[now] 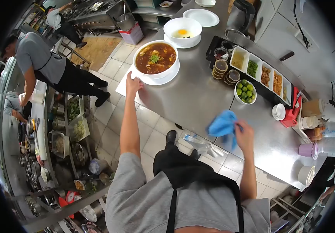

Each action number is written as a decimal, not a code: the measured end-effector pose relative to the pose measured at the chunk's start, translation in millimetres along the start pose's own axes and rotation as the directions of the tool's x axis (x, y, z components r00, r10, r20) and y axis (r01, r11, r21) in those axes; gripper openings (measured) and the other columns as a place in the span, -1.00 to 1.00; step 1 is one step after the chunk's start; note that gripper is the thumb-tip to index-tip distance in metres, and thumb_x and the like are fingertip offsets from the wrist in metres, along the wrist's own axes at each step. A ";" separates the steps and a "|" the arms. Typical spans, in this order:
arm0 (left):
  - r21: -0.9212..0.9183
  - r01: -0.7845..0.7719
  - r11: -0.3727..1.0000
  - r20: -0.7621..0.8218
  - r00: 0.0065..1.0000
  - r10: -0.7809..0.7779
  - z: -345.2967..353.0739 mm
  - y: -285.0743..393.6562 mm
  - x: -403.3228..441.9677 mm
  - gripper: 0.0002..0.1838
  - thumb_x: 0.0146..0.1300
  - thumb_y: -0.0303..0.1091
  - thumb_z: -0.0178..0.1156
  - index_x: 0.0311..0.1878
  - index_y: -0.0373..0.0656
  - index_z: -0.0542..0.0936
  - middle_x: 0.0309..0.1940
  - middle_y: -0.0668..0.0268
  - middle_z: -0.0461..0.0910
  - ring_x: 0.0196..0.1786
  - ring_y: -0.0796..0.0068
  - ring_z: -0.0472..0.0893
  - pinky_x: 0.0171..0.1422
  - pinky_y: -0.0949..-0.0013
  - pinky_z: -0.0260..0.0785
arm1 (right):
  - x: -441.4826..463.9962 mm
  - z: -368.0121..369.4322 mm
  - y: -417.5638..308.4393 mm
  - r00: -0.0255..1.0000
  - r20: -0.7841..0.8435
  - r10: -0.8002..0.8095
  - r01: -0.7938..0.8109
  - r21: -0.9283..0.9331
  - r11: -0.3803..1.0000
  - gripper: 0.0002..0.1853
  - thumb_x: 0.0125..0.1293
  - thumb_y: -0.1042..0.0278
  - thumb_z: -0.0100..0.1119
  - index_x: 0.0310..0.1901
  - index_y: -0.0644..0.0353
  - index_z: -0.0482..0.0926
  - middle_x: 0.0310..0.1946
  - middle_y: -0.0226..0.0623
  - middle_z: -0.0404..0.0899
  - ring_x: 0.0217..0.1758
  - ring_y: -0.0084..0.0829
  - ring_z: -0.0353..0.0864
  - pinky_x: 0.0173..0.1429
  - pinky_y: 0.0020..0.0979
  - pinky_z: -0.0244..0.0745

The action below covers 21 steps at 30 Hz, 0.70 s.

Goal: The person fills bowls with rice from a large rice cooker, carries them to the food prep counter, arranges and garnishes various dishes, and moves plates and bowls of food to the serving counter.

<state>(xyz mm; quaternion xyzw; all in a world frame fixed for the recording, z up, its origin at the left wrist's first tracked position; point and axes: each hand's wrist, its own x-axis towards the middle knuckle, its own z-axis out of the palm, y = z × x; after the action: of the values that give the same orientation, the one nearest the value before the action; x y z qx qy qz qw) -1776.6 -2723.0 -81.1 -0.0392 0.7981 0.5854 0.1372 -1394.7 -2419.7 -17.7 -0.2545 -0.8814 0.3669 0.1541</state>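
Note:
My left hand (133, 84) is at the near left edge of the white plate (163, 79) under a large white bowl of brown soup (156, 58) topped with chopped green herbs. Its fingers are apart and reach to the plate's rim. To the right, over the front part of the steel counter (187, 95), my right hand (244, 134) is closed on a blue cloth (222, 124), which is blurred and hangs from the fingers. Behind the soup stands a white bowl with an egg yolk (182, 31) on its own plate.
Small sauce cups (220, 66), a bowl of limes (245, 92) and a row of topping trays (266, 73) line the back of the counter. Small white bowls (279, 112) stand farther right. Co-workers (45, 60) stand at the left, beyond the tiled floor.

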 end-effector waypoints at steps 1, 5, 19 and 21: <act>0.089 -0.065 0.994 -0.095 0.993 0.074 -3.4 8.7 2.2 -0.42 0.17 -0.53 -0.12 0.31 -0.15 0.09 -0.38 0.19 0.52 -0.48 0.47 0.55 -0.45 0.42 0.49 | 25.3 18.9 -30.3 0.992 0.014 -0.123 0.123 -0.030 0.992 -0.90 0.10 0.52 0.03 -0.37 0.26 0.54 -0.37 -0.15 0.52 -0.32 -0.16 0.51 -0.20 -0.29 0.40; -0.173 0.025 0.985 0.255 0.967 0.020 -19.1 26.4 26.9 -0.38 0.13 -0.52 -0.09 0.32 -0.04 0.13 -0.36 0.27 0.49 -0.44 0.50 0.52 -0.44 0.43 0.49 | 147.3 137.0 -71.2 0.857 -0.151 -0.492 0.482 -0.098 0.870 -0.88 0.07 0.53 -0.01 -0.36 0.22 0.52 -0.23 -0.17 0.51 -0.10 -0.10 0.42 0.03 -0.25 0.32; -0.064 0.031 0.997 0.665 0.747 0.020 -31.2 30.3 59.5 -0.18 0.10 -0.70 -0.13 0.38 0.09 -0.17 -0.08 0.03 0.36 -0.34 0.35 0.58 -0.32 0.42 0.56 | 229.1 188.6 -101.5 0.990 -0.125 -0.057 0.077 0.154 0.985 -0.83 0.20 0.48 -0.03 -0.18 0.24 0.49 -0.32 -0.14 0.55 -0.27 -0.26 0.52 -0.15 -0.35 0.39; -0.154 0.034 0.987 0.672 0.736 0.079 -29.9 24.5 60.4 -0.19 0.11 -0.70 -0.12 0.39 0.09 -0.17 -0.09 0.04 0.36 -0.30 0.35 0.57 -0.32 0.42 0.56 | 258.8 207.6 -96.4 0.997 -0.033 -0.073 0.079 0.309 0.948 -0.78 0.22 0.50 -0.06 -0.10 0.27 0.48 -0.29 -0.21 0.56 -0.22 -0.43 0.49 -0.10 -0.44 0.37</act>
<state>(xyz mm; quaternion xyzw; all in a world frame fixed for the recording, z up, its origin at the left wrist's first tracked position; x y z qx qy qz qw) -1845.2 -2737.7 -66.2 0.1752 0.6459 0.6218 0.4069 -1735.2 -2450.3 -67.8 -0.1969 -0.8203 0.4918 0.2155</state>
